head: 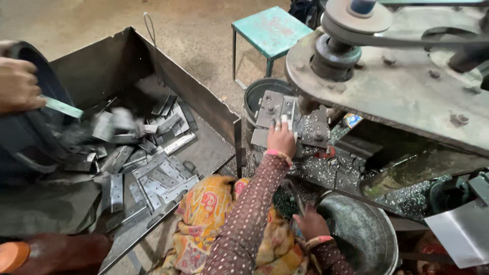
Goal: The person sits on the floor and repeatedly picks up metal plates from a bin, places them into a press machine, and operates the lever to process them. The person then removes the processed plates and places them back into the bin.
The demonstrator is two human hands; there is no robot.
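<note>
Where the left hand meets the grey metal plate on the press bed, its grip is stretched long. The fingers lie flat on the plate's top with the thumb hidden, so I cannot tell whether it pinches the plate or only rests on it. That plate sits under the overhang of the heavy machine body, just beside a second bolted block. The right hand is lower and nearer the body, its fingers curled inward at the rim of a round metal bowl. A thin dark strip rises beside it, and I cannot tell whether the grip closes on that strip. Both wrists wear pink bangles below brown dotted sleeves, and patterned orange cloth lies under the forearms. Bright metal chips litter the surface around the press.

To the left stands an open steel tray holding a heap of flat punched hinge blanks. Another person's hand at the far left holds a dark tub tilted over the tray, with blurred pieces at its mouth. A dark bucket stands behind the plate. A teal stool stands on the concrete floor beyond.
</note>
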